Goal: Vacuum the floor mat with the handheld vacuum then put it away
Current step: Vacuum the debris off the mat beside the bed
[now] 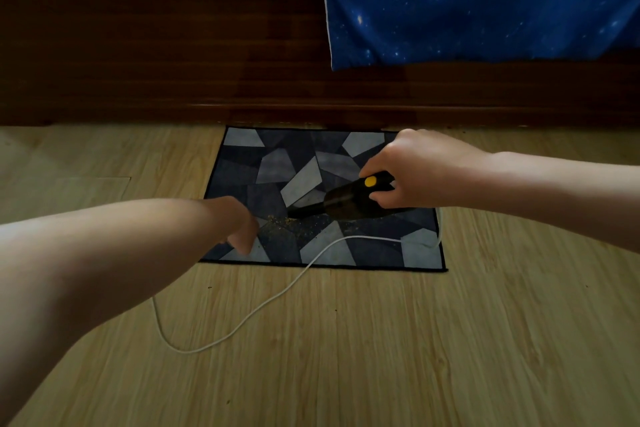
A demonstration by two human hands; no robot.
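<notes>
our right hand (pixel 412 170) grips the handheld vacuum (pixel 346 199) by its handle; it seems light and rigid. at its 9 o'clock our left hand (pixel 239 229) touches the floor mat (pixel 242 163), finger curl unclear.

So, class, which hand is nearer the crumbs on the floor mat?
Left. The left hand sits just beside the crumbs, to their left; the right hand grips the handheld vacuum, farther off right.

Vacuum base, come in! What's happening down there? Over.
Right hand grips vacuum, nozzle at the crumbs on the mat. Left hand touches mat's near-left corner. White cord trails across mat and floor.
</notes>
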